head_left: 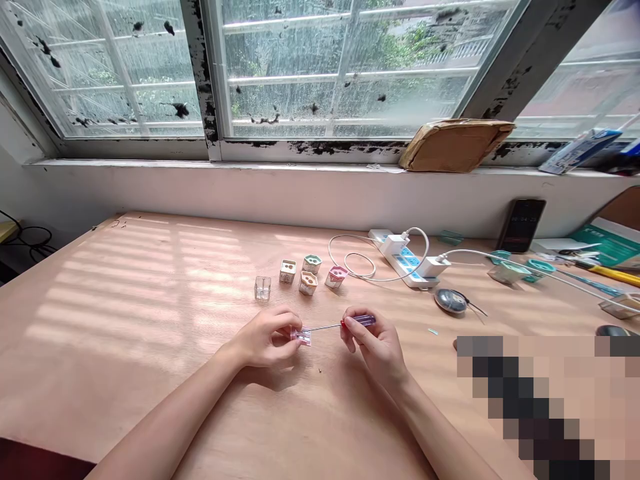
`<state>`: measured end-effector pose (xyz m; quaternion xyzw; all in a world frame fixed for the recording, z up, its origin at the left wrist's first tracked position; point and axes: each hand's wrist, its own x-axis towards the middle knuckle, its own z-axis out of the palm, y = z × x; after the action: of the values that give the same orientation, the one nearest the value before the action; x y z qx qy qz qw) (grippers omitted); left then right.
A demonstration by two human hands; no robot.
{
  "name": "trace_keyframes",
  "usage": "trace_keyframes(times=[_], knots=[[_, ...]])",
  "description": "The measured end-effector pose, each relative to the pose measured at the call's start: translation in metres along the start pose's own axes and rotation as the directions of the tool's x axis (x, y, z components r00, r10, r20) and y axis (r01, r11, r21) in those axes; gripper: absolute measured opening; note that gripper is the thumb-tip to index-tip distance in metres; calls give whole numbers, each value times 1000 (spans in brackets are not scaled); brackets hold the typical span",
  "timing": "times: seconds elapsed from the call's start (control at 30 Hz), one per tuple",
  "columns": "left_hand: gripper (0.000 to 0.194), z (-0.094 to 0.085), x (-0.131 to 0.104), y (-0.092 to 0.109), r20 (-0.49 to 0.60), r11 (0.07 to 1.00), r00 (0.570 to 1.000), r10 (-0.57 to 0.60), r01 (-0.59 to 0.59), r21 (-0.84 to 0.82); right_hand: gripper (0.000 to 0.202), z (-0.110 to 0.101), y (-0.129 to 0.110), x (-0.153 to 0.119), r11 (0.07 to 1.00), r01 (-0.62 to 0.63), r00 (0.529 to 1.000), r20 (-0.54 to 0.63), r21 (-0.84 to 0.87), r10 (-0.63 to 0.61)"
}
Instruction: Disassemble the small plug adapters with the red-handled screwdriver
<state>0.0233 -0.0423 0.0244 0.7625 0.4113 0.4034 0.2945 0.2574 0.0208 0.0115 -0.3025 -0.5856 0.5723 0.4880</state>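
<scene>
Between its thumb and fingers, my left hand (pixel 270 338) pinches a small pink sharpener part (pixel 305 337) just above the table. My right hand (pixel 375 341) grips the dark purple handle of a screwdriver (pixel 325 327), whose shaft points left and reaches the pink part. A tiny dark piece (pixel 320 371) lies on the table below the hands. Beyond them stand a clear container (pixel 263 288) and several small sharpeners: a white one (pixel 287 271), a green one (pixel 312 263), an orange one (pixel 308 283) and a pink one (pixel 337 277).
A power strip (pixel 407 261) with white plugs and cables lies at the back right of the wooden table (pixel 125 320). Near it are a round dark object (pixel 451 301), a phone (pixel 521 225) leaning on the wall, and teal containers (pixel 540 269). A pixelated patch covers the lower right.
</scene>
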Motion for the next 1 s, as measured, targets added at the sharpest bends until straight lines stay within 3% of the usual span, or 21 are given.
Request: trace_keyframes(times=[0.27, 0.5, 0.73, 1.0], knots=[[6, -1, 0, -1, -50, 998, 998, 39, -37, 46, 31, -2, -4, 2, 998, 4, 996, -85, 70, 2], [7, -1, -1, -3, -23, 996, 998, 63, -61, 58, 29, -2, 0, 0, 999, 31, 999, -41, 10, -30], [9, -1, -2, -5, 14, 992, 998, 55, -56, 113, 30, 0, -10, -3, 987, 68, 997, -26, -145, -72], [11, -2, -1, -4, 18, 995, 1000, 24, -25, 93, 29, 0, -4, -2, 997, 24, 999, -24, -73, -26]])
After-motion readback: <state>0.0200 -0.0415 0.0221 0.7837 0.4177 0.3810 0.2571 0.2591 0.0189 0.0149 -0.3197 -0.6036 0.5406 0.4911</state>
